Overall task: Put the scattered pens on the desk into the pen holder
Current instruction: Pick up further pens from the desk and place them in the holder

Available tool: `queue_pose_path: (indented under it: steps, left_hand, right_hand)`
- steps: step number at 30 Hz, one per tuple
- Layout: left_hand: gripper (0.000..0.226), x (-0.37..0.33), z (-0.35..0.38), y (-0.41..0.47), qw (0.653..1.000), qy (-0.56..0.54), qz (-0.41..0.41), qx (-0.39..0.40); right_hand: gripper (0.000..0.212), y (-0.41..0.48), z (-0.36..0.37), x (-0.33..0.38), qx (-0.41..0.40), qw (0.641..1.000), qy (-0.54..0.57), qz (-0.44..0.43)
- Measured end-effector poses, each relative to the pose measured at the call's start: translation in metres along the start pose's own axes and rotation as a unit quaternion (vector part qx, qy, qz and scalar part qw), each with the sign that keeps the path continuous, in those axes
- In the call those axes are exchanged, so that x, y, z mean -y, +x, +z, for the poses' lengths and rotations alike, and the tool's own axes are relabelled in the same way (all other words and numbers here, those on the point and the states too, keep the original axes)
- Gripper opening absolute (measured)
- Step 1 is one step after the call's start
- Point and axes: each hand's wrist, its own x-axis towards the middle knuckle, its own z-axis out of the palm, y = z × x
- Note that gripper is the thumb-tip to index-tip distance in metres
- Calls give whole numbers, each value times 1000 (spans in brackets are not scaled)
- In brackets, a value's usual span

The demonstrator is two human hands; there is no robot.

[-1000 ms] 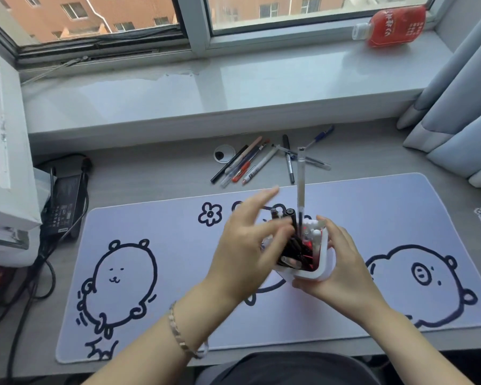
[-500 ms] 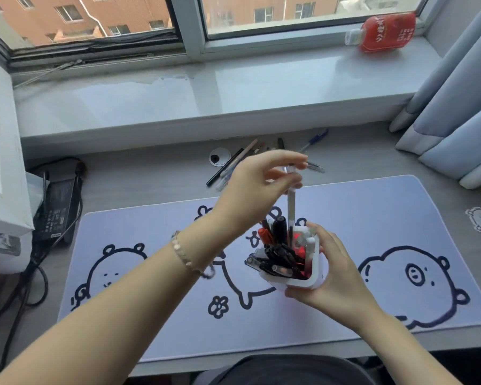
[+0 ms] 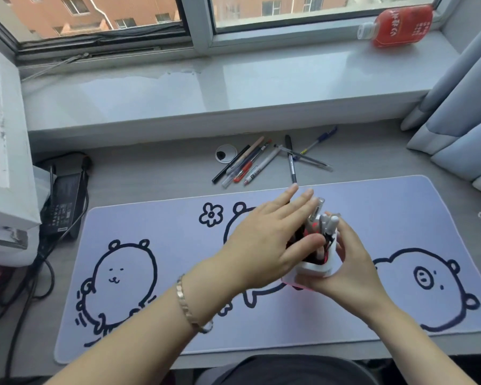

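My right hand (image 3: 345,262) grips a white pen holder (image 3: 315,269) and keeps it tilted above the desk mat. Several pens (image 3: 321,226) stick out of its top. My left hand (image 3: 267,240) lies flat over the holder's mouth, fingers stretched out and resting on the pens; it grasps nothing. Several scattered pens (image 3: 250,163) lie in a bunch on the grey desk behind the mat. A black marker (image 3: 290,159), a thin grey pen (image 3: 307,158) and a blue-capped pen (image 3: 321,138) lie crossed just to their right.
A lilac desk mat (image 3: 150,232) with bear drawings covers the desk's front. A round cable grommet (image 3: 226,153) sits left of the pens. A black power adapter (image 3: 63,204) with cables lies at the left. A red bottle (image 3: 397,26) lies on the windowsill, curtains (image 3: 461,115) hang at right.
My left hand held a long pen by its top above the holder, let it drop in, and now lies flat across the pens. The holder stayed in my right hand.
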Motion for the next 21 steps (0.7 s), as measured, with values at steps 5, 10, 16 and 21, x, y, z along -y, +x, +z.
queue_pose_path:
  steps: [5,10,16,21]
  left_hand:
    - [99,14,-17,-1,969,-240,-56,24]
    - [125,31,2,-8,951,-273,-136,49]
    - [82,45,15,3,890,-409,-180,-90]
    - [81,69,14,9,888,-370,-230,-145]
  right_hand:
    - [84,3,-4,7,7,1000,31,0]
    - [85,23,-2,14,22,997,69,-26]
    - [116,65,-4,16,195,978,-68,-41]
    - [86,159,-34,18,206,912,-354,-7]
